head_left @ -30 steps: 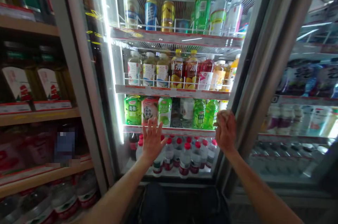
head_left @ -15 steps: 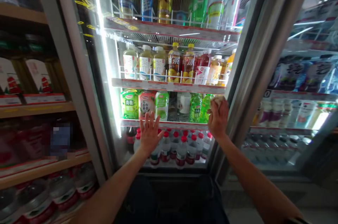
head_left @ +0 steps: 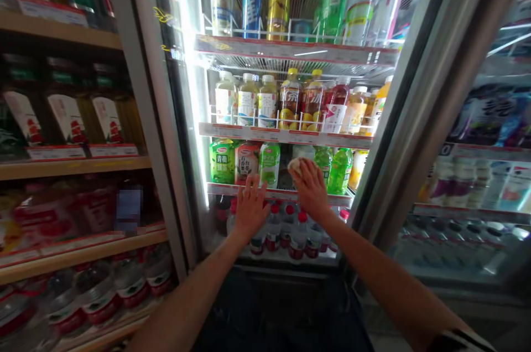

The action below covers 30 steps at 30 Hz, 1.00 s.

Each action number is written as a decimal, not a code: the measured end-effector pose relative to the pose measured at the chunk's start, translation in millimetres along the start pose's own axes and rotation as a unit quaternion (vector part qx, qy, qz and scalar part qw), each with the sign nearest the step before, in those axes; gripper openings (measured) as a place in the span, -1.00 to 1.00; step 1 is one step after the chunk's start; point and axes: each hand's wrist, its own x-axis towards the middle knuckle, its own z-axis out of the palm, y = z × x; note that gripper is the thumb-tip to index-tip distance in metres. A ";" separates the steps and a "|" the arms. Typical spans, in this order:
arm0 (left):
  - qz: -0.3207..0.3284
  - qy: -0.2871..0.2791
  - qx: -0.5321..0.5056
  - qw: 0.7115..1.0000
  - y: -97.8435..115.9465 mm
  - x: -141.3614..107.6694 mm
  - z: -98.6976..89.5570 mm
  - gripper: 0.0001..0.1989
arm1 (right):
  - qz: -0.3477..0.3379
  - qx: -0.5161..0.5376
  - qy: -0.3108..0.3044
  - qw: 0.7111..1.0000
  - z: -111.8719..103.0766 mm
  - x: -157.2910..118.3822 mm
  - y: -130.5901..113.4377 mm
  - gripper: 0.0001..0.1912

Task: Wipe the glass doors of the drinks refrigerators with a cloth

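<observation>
Progress: under way, I judge; how much is done or left (the glass (head_left: 284, 159) shows me no clear trace) I cannot tell. Cloth (head_left: 295, 165): pale, crumpled, seemingly against the smooth glass, under the right hand (head_left: 313, 189), fingers together, clasping it. Left hand (head_left: 251, 208): nothing held, fingers spread. Behind: rounded plastic bottles (head_left: 297, 236), red-capped; cylindrical metal cans (head_left: 277, 11). Rightward: straight metal frame (head_left: 442, 81).

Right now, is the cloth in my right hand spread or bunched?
Bunched, it seems: the cloth shows as a small pale wad beneath your right hand.
</observation>
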 end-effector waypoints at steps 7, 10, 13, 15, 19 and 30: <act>-0.030 0.039 0.002 0.999 -25.6 2.5 -5.6 -0.43 | -0.054 0.019 -0.068 0.996 3.4 14.6 -13.0 -0.43; -0.033 0.040 0.006 0.999 -33.7 2.6 -7.0 -0.43 | 0.008 0.015 -0.030 0.999 7.4 34.0 -13.3 -0.40; -0.021 0.027 0.017 0.999 -37.8 0.1 -9.2 -0.42 | -0.078 0.041 -0.059 0.994 15.2 26.6 -28.6 -0.42; -0.021 0.026 0.029 0.999 -42.9 -0.3 -11.4 -0.43 | -0.142 0.058 -0.080 0.985 18.9 22.5 -39.0 -0.43; -0.050 0.042 0.048 0.997 -61.5 2.3 -17.7 -0.44 | -0.095 0.053 -0.062 0.992 19.3 50.2 -44.7 -0.42; -0.068 -0.006 0.051 0.996 -92.6 -10.6 -28.7 -0.43 | -0.175 0.090 -0.074 0.978 35.1 70.0 -79.2 -0.48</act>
